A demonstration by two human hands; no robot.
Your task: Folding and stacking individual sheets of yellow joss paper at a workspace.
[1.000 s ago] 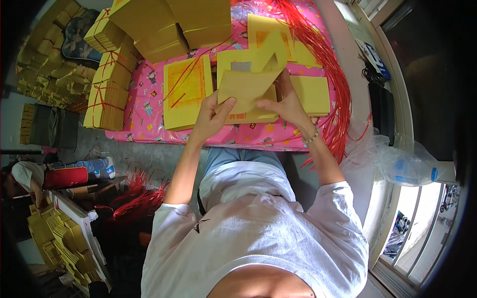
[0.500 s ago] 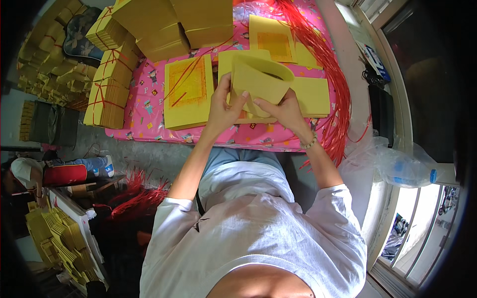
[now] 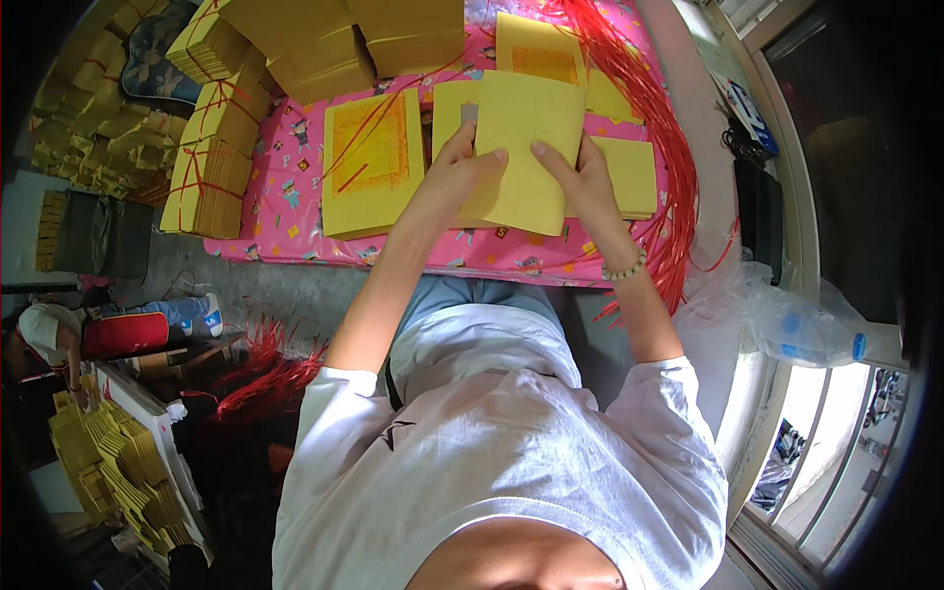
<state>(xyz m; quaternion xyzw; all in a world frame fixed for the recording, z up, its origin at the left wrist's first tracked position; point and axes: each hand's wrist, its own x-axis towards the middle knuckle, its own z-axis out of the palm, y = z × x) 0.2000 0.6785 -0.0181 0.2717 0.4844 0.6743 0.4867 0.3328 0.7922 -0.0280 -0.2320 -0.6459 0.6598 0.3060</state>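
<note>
Both of my hands hold a stack of yellow paper (image 3: 527, 128) above the table, nearly flat and tilted. My left hand (image 3: 462, 169) grips its left edge with the thumb on top. Opposite it, my right hand (image 3: 582, 182) has the right edge, its thumb also on the face; a bead bracelet circles that wrist. Beneath the held paper lie more yellow sheets (image 3: 450, 110), partly covered. To the left rests a yellow pile with an orange printed square (image 3: 372, 147) on top, crossed by red strips. A plain yellow stack (image 3: 629, 179) sits to the right.
Red plastic strips (image 3: 661, 147) hang over the right side of the pink patterned tablecloth (image 3: 280, 202). Tied yellow bundles (image 3: 202, 187) line its left edge, with tall stacks (image 3: 413, 39) behind. Another person (image 3: 49, 339) is at a paper-laden table at lower left. A clear plastic bag (image 3: 777, 315) lies at right.
The paper stack was bent into a curve between my hands; now it is straightened out, showing its broad plain face. My hands keep hold of it.
</note>
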